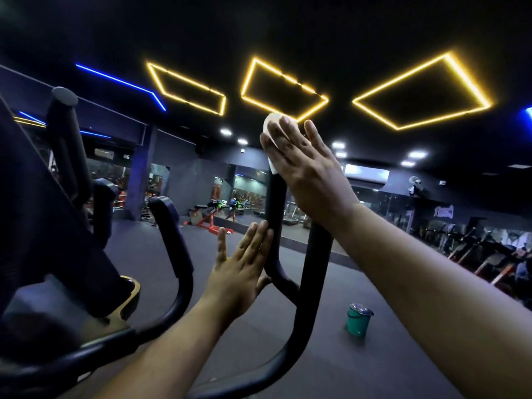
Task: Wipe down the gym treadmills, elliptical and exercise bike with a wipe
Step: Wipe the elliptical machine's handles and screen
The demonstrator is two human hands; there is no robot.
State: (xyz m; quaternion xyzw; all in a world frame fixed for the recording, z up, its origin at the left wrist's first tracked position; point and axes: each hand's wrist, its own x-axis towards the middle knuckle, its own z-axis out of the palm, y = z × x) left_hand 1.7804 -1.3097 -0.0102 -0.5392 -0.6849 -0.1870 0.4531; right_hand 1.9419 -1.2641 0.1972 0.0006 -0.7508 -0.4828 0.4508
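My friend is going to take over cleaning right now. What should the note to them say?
Right hand: fingers straight, pressing the white wipe against the top of the tall black handle.
Left hand: open, flat against the same handle lower down, steadying it.
The wipe is at the handle's tip, so that handle is being cleaned now.
Left to do: the lower part of this handle, the other handle on the left, and the other machines.
A green bucket stands on the floor to the right.

Bucket on floor, right of handlebar.
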